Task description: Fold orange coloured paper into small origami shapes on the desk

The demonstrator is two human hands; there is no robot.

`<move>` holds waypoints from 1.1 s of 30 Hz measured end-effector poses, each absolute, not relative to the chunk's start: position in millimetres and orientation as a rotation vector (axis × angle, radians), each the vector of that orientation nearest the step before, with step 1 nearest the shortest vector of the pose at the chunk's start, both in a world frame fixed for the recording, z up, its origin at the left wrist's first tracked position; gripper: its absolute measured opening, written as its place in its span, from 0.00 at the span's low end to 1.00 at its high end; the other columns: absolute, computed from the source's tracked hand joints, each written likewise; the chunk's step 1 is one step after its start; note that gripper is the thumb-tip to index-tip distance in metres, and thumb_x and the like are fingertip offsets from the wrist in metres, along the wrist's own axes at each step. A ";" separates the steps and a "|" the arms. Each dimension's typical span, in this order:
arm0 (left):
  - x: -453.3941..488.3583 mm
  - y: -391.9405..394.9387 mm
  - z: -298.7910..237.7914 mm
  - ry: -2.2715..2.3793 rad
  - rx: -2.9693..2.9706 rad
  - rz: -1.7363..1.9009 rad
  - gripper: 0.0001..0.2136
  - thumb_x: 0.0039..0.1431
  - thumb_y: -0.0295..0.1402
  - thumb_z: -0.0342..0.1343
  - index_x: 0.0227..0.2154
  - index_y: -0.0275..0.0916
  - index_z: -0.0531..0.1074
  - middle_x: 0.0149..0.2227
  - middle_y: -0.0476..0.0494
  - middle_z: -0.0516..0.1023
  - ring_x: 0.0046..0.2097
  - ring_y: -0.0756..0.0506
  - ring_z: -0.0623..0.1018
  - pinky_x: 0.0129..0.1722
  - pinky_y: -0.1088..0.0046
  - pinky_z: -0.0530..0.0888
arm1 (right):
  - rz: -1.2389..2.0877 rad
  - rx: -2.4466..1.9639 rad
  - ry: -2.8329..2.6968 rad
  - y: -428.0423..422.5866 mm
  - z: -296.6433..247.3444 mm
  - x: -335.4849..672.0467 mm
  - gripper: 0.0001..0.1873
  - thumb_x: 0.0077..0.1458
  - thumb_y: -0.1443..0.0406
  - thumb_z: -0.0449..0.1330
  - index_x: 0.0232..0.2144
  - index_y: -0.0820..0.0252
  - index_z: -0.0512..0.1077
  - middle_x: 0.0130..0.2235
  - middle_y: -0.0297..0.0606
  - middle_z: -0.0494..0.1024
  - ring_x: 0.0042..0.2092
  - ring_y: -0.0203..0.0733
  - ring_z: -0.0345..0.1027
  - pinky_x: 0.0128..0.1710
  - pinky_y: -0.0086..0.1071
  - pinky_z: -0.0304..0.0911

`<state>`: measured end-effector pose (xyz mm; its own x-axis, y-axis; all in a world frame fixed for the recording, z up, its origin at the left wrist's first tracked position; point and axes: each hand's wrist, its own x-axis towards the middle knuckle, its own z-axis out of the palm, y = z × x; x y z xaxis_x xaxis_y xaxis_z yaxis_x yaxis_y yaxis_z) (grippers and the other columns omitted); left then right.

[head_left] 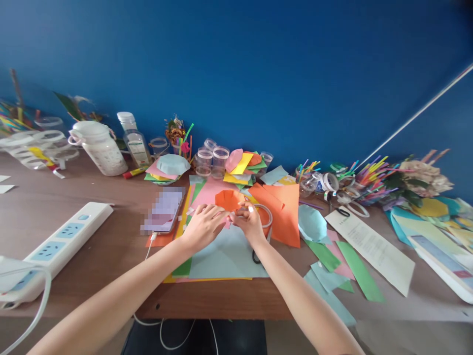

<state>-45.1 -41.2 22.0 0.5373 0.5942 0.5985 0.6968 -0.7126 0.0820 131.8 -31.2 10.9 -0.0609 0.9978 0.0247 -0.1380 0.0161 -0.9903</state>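
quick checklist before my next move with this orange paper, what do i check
1. Orange paper piece between left hand and right hand: ok
2. Tape roll within reach of right hand: ok
3. Black scissors handles showing beside right wrist: ok
4. Phone apart from both hands: ok
5. White bit on right fingertip: cannot tell what it is
6. Orange paper's folds secured: cannot tell

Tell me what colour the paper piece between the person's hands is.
The paper is orange, best seen in the head view.
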 end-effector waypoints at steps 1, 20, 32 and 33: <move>-44.8 -40.3 19.9 -1.102 -2.588 -0.922 0.10 0.62 0.30 0.48 0.43 0.39 0.71 0.41 0.40 0.76 0.42 0.43 0.73 0.43 0.63 0.64 | 1.307 -1.055 -1.170 -32.1 10.3 130.3 0.29 0.39 0.58 0.68 0.41 0.56 0.59 0.25 0.27 0.74 0.31 0.42 0.76 0.33 0.34 0.70; -55.2 -36.0 24.3 -0.934 -2.597 -0.727 0.15 0.67 0.29 0.42 0.28 0.38 0.72 0.23 0.47 0.74 0.31 0.47 0.71 0.37 0.66 0.60 | 1.105 -1.111 -1.594 -48.6 7.9 123.7 0.16 0.52 0.67 0.57 0.45 0.54 0.62 0.32 0.33 0.78 0.37 0.40 0.76 0.40 0.36 0.69; -82.7 -18.1 24.9 -1.880 -2.020 -0.518 0.23 0.63 0.40 0.43 0.57 0.33 0.60 0.57 0.27 0.64 0.51 0.31 0.71 0.52 0.49 0.57 | 0.976 -1.054 -1.720 -47.0 2.4 125.6 0.13 0.56 0.65 0.54 0.45 0.56 0.61 0.36 0.37 0.79 0.37 0.39 0.76 0.40 0.35 0.71; -86.2 -14.9 21.6 -1.935 -2.024 -0.442 0.24 0.62 0.40 0.44 0.57 0.31 0.60 0.57 0.26 0.64 0.50 0.30 0.72 0.52 0.49 0.57 | 0.964 -1.065 -1.725 -47.2 2.0 125.7 0.13 0.56 0.65 0.54 0.45 0.56 0.61 0.36 0.37 0.79 0.37 0.39 0.76 0.40 0.35 0.71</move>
